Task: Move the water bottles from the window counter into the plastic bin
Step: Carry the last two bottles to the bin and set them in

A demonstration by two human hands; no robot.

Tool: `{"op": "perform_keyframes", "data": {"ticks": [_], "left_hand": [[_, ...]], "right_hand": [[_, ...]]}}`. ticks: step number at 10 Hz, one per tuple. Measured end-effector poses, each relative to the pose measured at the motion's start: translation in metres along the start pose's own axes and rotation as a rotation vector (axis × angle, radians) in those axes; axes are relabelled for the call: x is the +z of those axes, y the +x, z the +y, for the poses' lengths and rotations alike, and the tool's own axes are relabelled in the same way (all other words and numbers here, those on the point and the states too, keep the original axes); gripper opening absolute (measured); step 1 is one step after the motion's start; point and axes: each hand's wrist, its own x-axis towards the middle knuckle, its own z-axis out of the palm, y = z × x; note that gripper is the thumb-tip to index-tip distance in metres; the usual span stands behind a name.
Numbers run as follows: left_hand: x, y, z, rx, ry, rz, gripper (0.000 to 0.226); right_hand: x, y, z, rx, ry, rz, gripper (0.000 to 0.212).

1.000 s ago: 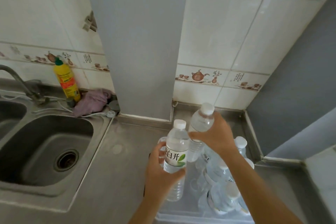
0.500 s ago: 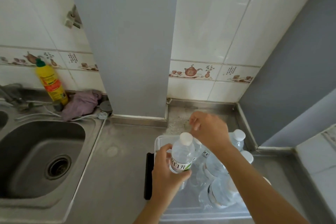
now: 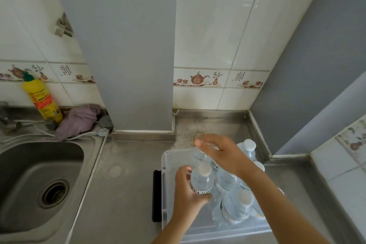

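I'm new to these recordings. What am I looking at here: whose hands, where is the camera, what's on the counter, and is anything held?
No machine here: a person works bare-handed, filmed by one wide-angle camera on their head, looking down. On the steel counter sits a clear plastic bin with several water bottles inside. The left hand grips an upright water bottle in the bin. The right hand hovers above with spread fingers, holding nothing. To the left are a sink, a yellow bottle and a purple cloth.
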Motion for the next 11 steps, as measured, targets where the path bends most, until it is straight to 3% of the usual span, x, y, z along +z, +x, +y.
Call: {"op": "perform_keyframes", "data": {"ticks": [1, 2, 3, 4, 5, 8, 9, 11], "left_hand": [[0.012, 0.002, -0.002, 0.031, -0.009, 0.011, 0.075], [0.017, 0.004, -0.003, 0.053, -0.029, 0.037, 0.079], [0.012, 0.005, -0.012, 0.058, 0.009, -0.018, 0.098], [0.003, 0.015, -0.025, -0.049, 0.109, -0.096, 0.141], [0.004, 0.026, -0.030, -0.126, 0.168, -0.239, 0.163], [0.009, 0.035, -0.034, -0.147, 0.205, -0.291, 0.160], [-0.004, 0.035, -0.014, -0.123, 0.283, -0.352, 0.161], [-0.047, 0.026, 0.062, 0.096, 0.351, -0.396, 0.110]], "right_hand": [[-0.008, -0.010, 0.003, -0.001, -0.093, -0.127, 0.046], [-0.014, -0.018, 0.012, -0.066, -0.373, -0.190, 0.049], [-0.011, -0.023, 0.021, -0.150, -0.410, -0.169, 0.034], [-0.008, -0.025, 0.024, -0.162, -0.386, -0.136, 0.029], [-0.009, -0.026, 0.023, -0.154, -0.387, -0.124, 0.030], [-0.002, -0.030, 0.021, -0.153, -0.407, -0.082, 0.035], [0.000, -0.037, 0.019, -0.145, -0.437, -0.071, 0.049], [-0.012, -0.052, 0.003, -0.100, -0.476, 0.070, 0.053]]}}
